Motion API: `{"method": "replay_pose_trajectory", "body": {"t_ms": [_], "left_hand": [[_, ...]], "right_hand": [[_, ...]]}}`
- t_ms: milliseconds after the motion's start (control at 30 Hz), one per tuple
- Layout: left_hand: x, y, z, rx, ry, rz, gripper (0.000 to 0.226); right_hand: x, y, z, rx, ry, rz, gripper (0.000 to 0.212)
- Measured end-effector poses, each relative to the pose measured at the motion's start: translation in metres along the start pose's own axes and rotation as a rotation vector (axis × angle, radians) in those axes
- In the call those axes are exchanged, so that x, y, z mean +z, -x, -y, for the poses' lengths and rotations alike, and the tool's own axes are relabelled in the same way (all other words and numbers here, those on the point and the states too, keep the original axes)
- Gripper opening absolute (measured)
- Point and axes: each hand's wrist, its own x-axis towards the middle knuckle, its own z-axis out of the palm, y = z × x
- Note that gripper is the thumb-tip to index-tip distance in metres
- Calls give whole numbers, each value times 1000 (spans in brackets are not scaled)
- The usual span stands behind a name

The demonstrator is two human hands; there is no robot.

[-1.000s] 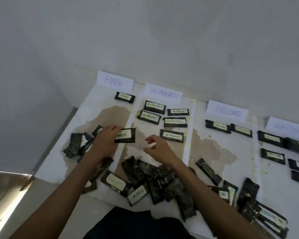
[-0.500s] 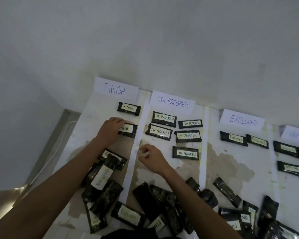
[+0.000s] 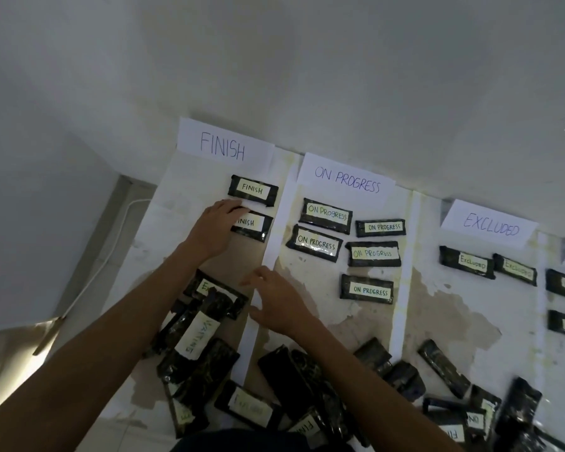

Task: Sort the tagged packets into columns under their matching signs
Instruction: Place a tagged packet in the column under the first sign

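Starting nearest us, at 6 o'clock, we have the loose pile [image 3: 294,383] of dark packets heaped on the tabletop [image 3: 454,321], tags facing every which way. Off at 8 o'clock a WAITING packet [image 3: 193,334] lies on top of others, its tag running lengthwise. Just past the pile, our right grip [image 3: 276,301] hangs loose over the paper strip [image 3: 268,252] that divides the first two columns, fingers spread and relaxed, nothing in it. Up at 11 o'clock from there, our left grip [image 3: 214,230] has hold of the second FINISH packet [image 3: 253,225], fingers curled over its left end so the first letter of the tag is covered. That packet lies in the FINISH column, directly at 6 o'clock of the first FINISH packet [image 3: 253,190], close but apart. Farther on, at 12 o'clock, the FINISH sign [image 3: 224,148] heads the column. Over at 1 o'clock, five ON PROGRESS packets [image 3: 367,290] lie beneath the ON PROGRESS sign [image 3: 346,181], and at 2 o'clock two Excluded packets [image 3: 467,262] sit side by side under the EXCLUDED sign [image 3: 490,225].
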Motion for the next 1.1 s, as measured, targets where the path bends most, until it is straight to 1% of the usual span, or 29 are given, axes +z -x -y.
{"method": "replay_pose_trajectory", "body": {"t_ms": [67, 133, 200, 267, 367, 433, 500, 633, 667, 733, 767, 800, 867, 967, 1033, 1067, 1100], "left_hand": [[-5, 16, -6, -79, 54, -39, 58], [-7, 40, -15, -174, 121, -89, 55], [-5, 70, -23, -246, 169, -138, 46], [0, 103, -25, -321, 202, -173, 38], [4, 143, -28, -403, 297, -164, 33], [5, 164, -35, -438, 368, -119, 34], [5, 180, -43, -448, 418, -55, 35], [3, 193, -54, -456, 476, 89, 40], [1, 191, -57, -467, 511, 100, 39], [-2, 184, -68, -484, 595, 70, 29], [-4, 180, -75, -501, 644, 49, 25], [-5, 175, -80, -527, 692, 30, 26], [-3, 165, -88, -575, 769, -4, 29], [2, 150, -107, -690, 959, -23, 26], [6, 141, -124, -759, 1076, -17, 27], [8, 138, -132, -780, 1111, -7, 28], [10, 136, -140, -790, 1143, 8, 29]], "right_hand": [[11, -9, 12, -235, 167, 48, 50], [23, -17, 22, -432, 315, 61, 54], [33, -21, 27, -554, 403, 57, 49], [38, -22, 30, -588, 450, 63, 44], [37, -22, 35, -497, 481, 73, 39], [33, -21, 38, -447, 472, 82, 32], [28, -19, 38, -406, 412, 94, 30], [10, -14, 36, -351, 366, 62, 39], [5, -11, 35, -346, 351, 45, 41], [-4, -2, 35, -312, 292, -19, 52], [-8, 4, 35, -259, 239, -64, 60], [-11, 10, 35, -181, 174, -103, 68], [-15, 23, 35, 8, 5, -128, 74], [-18, 45, 39, 257, -356, -73, 75], [-17, 60, 43, 334, -588, -33, 72], [-17, 68, 44, 339, -621, -54, 69], [-17, 74, 44, 341, -599, -97, 65]]}}
